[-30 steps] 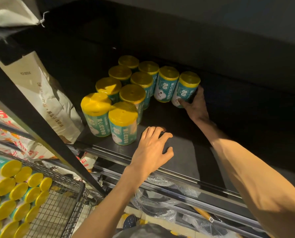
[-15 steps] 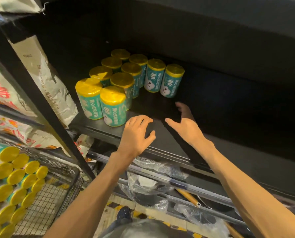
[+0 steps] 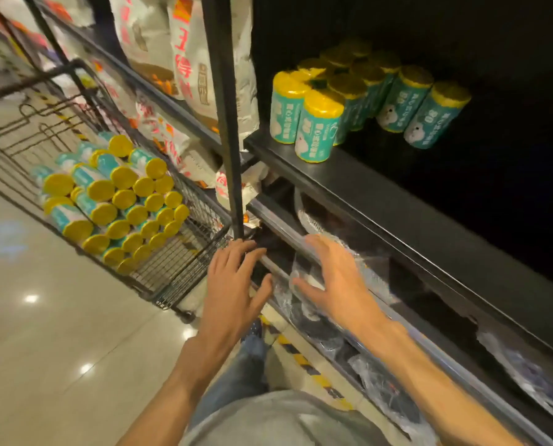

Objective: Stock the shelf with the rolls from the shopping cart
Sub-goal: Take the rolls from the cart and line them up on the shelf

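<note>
Rolls on the shelf (image 3: 365, 188): a cluster of teal-wrapped rolls (image 3: 359, 101) with yellow tops is standing upright at the shelf's left end, the nearest roll (image 3: 317, 130) sitting right at the front edge, the last one (image 3: 436, 115) trailing off to the right and tilting in this wide view. None of them is touching a finger; both hands are hanging well below and nearer, in front of the lower shelf level.

More rolls are lying on their sides, stacked in the wire shopping cart (image 3: 185, 275) to the left, yellow ends (image 3: 124, 201) facing the camera. Also clear of both hands.

Left hand (image 3: 233, 291): fingers spread and relaxed, holding nothing, fingertips reaching toward the base of the black upright post (image 3: 223, 117), just right of the cart's near corner.
Right hand (image 3: 336, 278): fingers splayed wide, palm down, holding nothing, hovering over plastic-wrapped goods (image 3: 307, 310) on the lower shelf. Contact with the wrap: can't tell.

White printed sacks (image 3: 185, 59) are sitting on the shelving left of the post. Glossy tiled floor (image 3: 59, 333) is showing bottom left.
</note>
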